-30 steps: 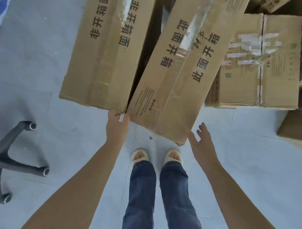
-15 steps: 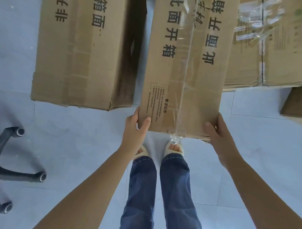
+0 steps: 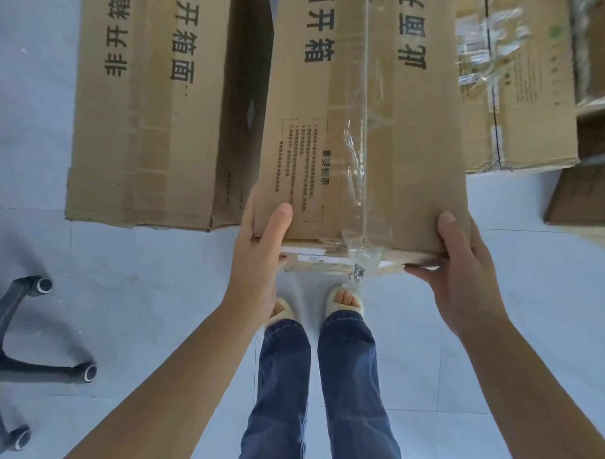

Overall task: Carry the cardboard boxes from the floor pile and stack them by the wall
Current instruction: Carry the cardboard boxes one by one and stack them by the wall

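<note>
Both our hands clamp the near end of the long cardboard box [image 3: 359, 124]: our left hand [image 3: 260, 251] wraps the near left corner with its thumb on top, and our right hand [image 3: 456, 268] holds the near right corner, thumb on top and fingers underneath. The box's near end is raised above our feet; whether its far end is off the floor [image 3: 125, 304] we cannot tell, since it runs out of view at the top. Just beside it on the left lies a second long box [image 3: 146, 114], and a taped box [image 3: 515, 84] lies to the right.

We judge the main risk to be the loose clear tape [image 3: 357, 179] and the near flaps, which look partly split open: a pull there could let the end give way or our grip slip. The box's length could also swing it into its neighbours, and the chair base [image 3: 24, 359] at the left could trip us.

Large Chinese characters run along both long boxes; on ours "面开箱" is readable, and the small printed notice is too fine to read.
</note>
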Available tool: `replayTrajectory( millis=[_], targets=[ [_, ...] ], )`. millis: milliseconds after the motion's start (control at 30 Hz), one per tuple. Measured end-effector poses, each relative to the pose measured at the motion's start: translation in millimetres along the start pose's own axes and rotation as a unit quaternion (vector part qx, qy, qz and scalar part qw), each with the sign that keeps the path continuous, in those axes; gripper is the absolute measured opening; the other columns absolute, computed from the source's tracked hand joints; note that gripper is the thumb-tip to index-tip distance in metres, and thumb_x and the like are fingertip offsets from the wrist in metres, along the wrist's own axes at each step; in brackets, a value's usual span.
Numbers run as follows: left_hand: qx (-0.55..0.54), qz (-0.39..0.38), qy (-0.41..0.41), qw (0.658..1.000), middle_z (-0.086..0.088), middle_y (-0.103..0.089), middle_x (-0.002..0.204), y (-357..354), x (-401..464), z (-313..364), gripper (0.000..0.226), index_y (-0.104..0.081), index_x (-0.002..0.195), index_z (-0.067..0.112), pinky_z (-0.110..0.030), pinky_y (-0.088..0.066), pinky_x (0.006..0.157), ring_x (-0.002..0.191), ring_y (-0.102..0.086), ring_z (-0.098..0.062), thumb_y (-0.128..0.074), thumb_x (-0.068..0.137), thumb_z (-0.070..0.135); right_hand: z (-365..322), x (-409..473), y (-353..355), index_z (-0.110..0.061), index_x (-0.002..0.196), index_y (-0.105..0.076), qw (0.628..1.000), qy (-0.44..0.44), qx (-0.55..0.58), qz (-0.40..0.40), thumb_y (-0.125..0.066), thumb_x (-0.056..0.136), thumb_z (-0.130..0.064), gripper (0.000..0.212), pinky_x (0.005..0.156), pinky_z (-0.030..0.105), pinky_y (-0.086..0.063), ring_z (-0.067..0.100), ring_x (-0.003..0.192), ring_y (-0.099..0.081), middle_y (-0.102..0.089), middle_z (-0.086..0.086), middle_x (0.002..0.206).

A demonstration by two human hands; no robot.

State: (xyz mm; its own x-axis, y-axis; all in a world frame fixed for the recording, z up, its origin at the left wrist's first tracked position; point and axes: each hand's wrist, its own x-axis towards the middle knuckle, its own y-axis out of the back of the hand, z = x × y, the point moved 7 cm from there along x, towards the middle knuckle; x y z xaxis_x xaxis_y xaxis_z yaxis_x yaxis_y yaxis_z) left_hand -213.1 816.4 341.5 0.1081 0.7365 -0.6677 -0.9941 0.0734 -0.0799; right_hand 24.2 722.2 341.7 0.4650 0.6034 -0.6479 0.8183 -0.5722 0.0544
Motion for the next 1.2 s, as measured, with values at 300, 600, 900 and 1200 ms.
replayTrajectory(
  millis=[300, 600, 900, 1200],
  targets=[
    [-0.045, -0.004, -0.023, 0.999, 0.019, -0.061, 0.123, -25, -88, 95, 0.046, -0.042, 0.134, 0.046, -0.052, -0.047, 0.091, 0.118, -0.055, -0.009, -0.056, 0.091, 0.039, -128, -87, 15, -0.036, 0.117, -0.063, 0.995, 0.087, -0.046, 0.036, -0.052, 0.080, -0.050, 0.041, 0.081, 0.048, -0.056, 0.004, 0.087, -0.065, -0.068, -0.022, 0.092],
    [-0.120, 0.008, -0.131, 0.984, 0.022, -0.066, 0.115, -13, -203, 217, 0.064, -0.049, 0.131, 0.045, -0.042, -0.050, 0.084, 0.111, -0.061, -0.008, -0.062, 0.069, 0.053, -269, -203, 2, -0.052, 0.118, -0.058, 0.968, 0.239, -0.071, -0.019, -0.052, 0.075, -0.059, 0.044, 0.076, 0.044, -0.057, -0.003, 0.086, -0.065, -0.067, -0.026, 0.100],
    [-0.234, 0.082, -0.282, 0.927, 0.004, -0.069, 0.118, -2, -329, 271, 0.044, -0.049, 0.135, 0.031, -0.038, -0.058, 0.080, 0.103, -0.068, -0.017, -0.057, 0.092, 0.033, -363, -280, -22, -0.034, 0.125, -0.058, 0.922, 0.340, -0.054, -0.179, -0.058, 0.078, -0.054, 0.052, 0.054, 0.018, -0.053, -0.002, 0.081, -0.067, -0.070, -0.025, 0.094],
    [-0.293, 0.270, -0.356, 0.845, 0.010, -0.071, 0.109, -37, -472, 183, 0.029, -0.058, 0.123, 0.031, -0.021, -0.054, 0.064, 0.095, -0.068, -0.006, -0.051, 0.095, 0.029, -342, -335, 0, -0.034, 0.129, -0.057, 0.855, 0.314, -0.129, -0.393, -0.049, 0.097, -0.034, 0.033, 0.069, 0.026, -0.056, 0.012, 0.091, -0.067, -0.071, -0.007, 0.110]
  ],
)
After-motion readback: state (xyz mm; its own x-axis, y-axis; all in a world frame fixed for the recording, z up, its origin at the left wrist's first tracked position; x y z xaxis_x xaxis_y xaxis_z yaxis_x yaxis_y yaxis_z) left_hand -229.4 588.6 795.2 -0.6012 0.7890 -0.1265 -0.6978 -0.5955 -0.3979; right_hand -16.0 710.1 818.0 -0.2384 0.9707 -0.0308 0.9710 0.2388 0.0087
